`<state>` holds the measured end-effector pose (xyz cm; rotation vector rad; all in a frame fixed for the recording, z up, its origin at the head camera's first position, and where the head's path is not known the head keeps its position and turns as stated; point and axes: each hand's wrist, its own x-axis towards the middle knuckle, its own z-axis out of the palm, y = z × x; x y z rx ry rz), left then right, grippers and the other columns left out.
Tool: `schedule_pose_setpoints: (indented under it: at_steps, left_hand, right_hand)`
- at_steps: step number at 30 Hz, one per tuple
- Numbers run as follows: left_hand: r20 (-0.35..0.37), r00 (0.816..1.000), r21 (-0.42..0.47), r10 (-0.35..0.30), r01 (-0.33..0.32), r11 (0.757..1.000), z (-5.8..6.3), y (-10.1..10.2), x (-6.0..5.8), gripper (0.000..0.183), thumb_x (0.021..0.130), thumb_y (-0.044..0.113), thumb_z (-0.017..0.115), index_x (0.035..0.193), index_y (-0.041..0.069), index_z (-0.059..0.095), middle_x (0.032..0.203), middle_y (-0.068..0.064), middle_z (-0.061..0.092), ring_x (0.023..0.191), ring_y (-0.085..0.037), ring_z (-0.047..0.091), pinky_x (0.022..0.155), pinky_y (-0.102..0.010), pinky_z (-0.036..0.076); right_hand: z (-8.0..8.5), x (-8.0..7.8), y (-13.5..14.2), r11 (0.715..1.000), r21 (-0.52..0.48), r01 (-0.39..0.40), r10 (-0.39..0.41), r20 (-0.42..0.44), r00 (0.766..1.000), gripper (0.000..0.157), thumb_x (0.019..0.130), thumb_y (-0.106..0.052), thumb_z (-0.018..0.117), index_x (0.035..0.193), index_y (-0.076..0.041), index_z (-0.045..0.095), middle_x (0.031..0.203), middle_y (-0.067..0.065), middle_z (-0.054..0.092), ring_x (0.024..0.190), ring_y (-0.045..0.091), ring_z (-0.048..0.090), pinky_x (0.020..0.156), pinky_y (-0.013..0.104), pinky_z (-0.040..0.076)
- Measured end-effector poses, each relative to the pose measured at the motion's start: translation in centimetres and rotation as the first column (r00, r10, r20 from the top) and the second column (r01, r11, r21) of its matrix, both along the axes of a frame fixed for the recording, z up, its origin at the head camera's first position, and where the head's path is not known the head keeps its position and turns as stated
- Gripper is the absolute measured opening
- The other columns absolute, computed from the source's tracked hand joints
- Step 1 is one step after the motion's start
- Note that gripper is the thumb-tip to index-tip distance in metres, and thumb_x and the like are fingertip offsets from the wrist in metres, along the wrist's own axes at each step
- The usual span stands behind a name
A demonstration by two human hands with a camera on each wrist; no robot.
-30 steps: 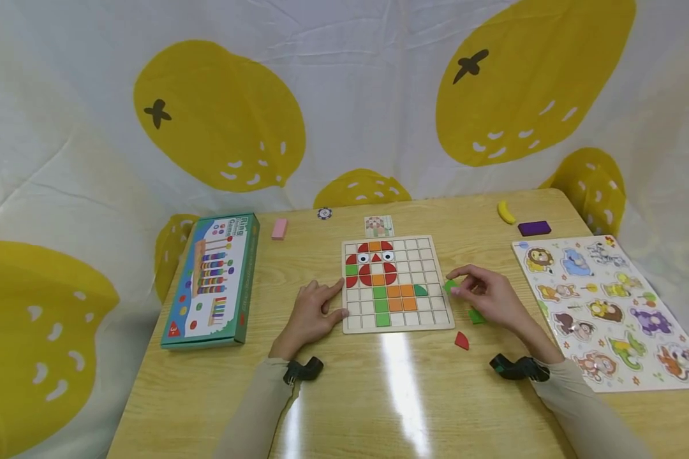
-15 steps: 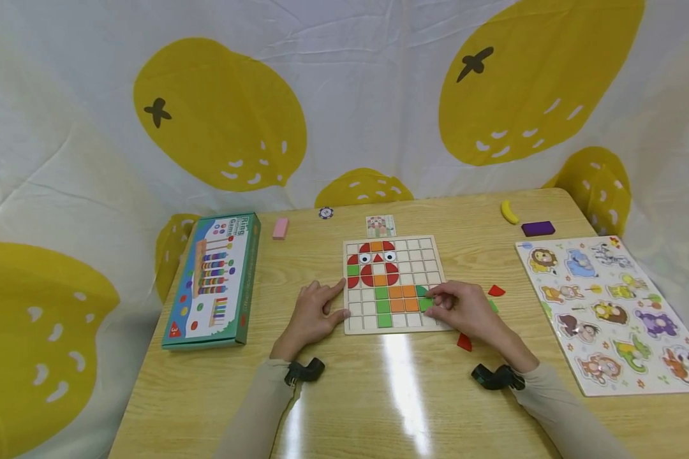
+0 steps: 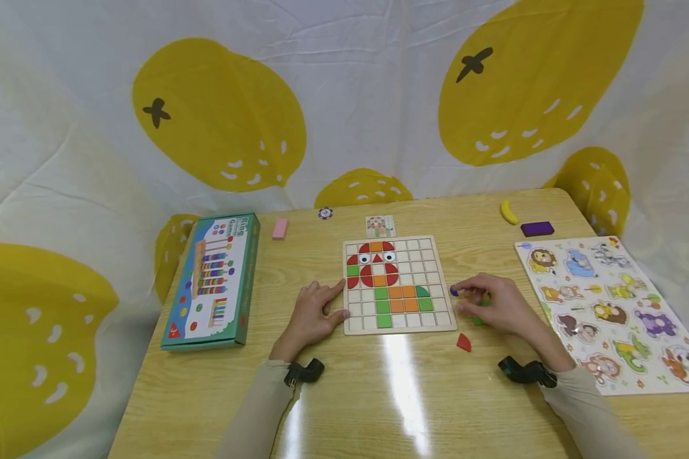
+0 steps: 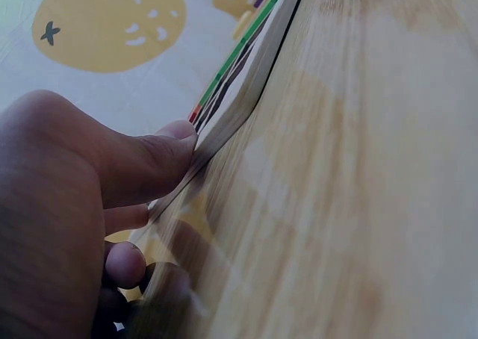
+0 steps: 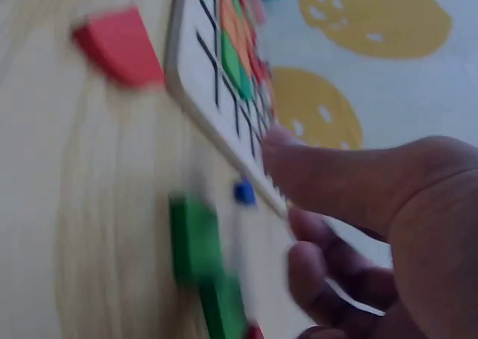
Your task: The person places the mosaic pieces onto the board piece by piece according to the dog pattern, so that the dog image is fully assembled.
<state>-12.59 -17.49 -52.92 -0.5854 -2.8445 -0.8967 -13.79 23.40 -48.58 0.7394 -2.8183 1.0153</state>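
A wooden grid board point(image 3: 425, 255) lies mid-table with red, orange and green tiles forming a figure; a green square point(image 3: 425, 304) sits in its lower right part. My left hand point(image 3: 342, 298) rests flat on the table, thumb and forefinger against the board's left edge point(image 4: 246, 92). My right hand point(image 3: 459, 298) hovers just right of the board, fingers curled over loose green pieces point(image 3: 478, 320). A small blue piece point(image 3: 453, 291) shows at its fingertips; whether it is held is unclear. In the blurred right wrist view the blue piece point(image 5: 243, 192) sits beside the thumb, above the green pieces point(image 5: 194, 238).
A loose red piece point(image 3: 463, 342) lies near the board's front right corner. An animal puzzle point(image 3: 608, 306) fills the right side, with a toy banana point(image 3: 506, 212) and purple block point(image 3: 536, 228) behind it. A game box point(image 3: 212, 280), pink eraser point(image 3: 279, 228) and small card point(image 3: 379, 225) lie left and behind.
My right hand carried a green piece to the board, left a green square in the lower right part, then drew back right over the loose pieces. The left hand stayed put.
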Motion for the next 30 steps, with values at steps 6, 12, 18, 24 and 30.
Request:
schedule_pose_setpoints:
  at_steps: [6,12,18,24,30]
  left_hand:
    - [0.001,1.000,-0.009,0.009,-0.009,1.000,0.1,-0.3,0.1,0.068,0.085,0.046,0.074,0.144,0.019,0.053,0.065,0.008,0.040,0.070,-0.013,0.031,0.074,-0.033,0.025]
    - [0.001,1.000,-0.002,0.008,-0.008,1.000,-0.1,-0.4,0.0,0.068,0.085,0.046,0.074,0.144,0.019,0.053,0.065,0.008,0.041,0.069,-0.014,0.031,0.073,-0.033,0.025]
    - [0.001,1.000,-0.008,0.004,-0.004,1.000,-0.2,-0.2,-0.1,0.068,0.086,0.047,0.073,0.145,0.020,0.052,0.065,0.008,0.041,0.070,-0.013,0.031,0.073,-0.033,0.025]
    - [-0.006,1.000,-0.010,-0.001,0.001,1.000,-0.2,-0.1,-0.2,0.068,0.086,0.047,0.073,0.145,0.020,0.052,0.065,0.008,0.041,0.069,-0.013,0.031,0.073,-0.033,0.024]
    - [-0.010,1.000,-0.021,-0.004,0.004,1.000,-0.3,-0.1,-0.2,0.068,0.087,0.049,0.071,0.145,0.021,0.051,0.065,0.009,0.041,0.070,-0.012,0.031,0.073,-0.032,0.024]
  right_hand:
    - [-0.1,0.7,3.0,0.992,0.123,-0.001,0.002,-0.007,1.000,0.030,0.075,-0.019,0.087,0.103,-0.016,0.078,0.081,-0.006,0.060,0.069,0.006,0.049,0.062,0.025,0.040]
    - [-0.3,1.1,2.8,0.993,0.118,0.000,-0.003,0.022,1.000,0.016,0.077,-0.015,0.085,0.088,-0.021,0.074,0.085,-0.008,0.062,0.069,0.002,0.051,0.062,0.024,0.042]
    - [0.1,0.8,2.2,0.999,0.047,0.019,-0.021,0.038,0.999,0.017,0.085,-0.013,0.078,0.096,-0.016,0.065,0.077,-0.007,0.060,0.065,0.006,0.053,0.060,0.024,0.043]
    - [-0.3,0.6,0.1,0.987,-0.157,0.043,-0.020,0.145,0.989,0.021,0.090,-0.020,0.073,0.110,-0.017,0.067,0.078,-0.006,0.064,0.064,0.010,0.056,0.058,0.025,0.045]
    - [-1.2,1.4,-3.1,0.984,-0.177,-0.017,0.051,0.188,0.981,0.029,0.079,-0.024,0.084,0.102,-0.014,0.070,0.079,-0.007,0.064,0.066,0.009,0.059,0.059,0.024,0.049]
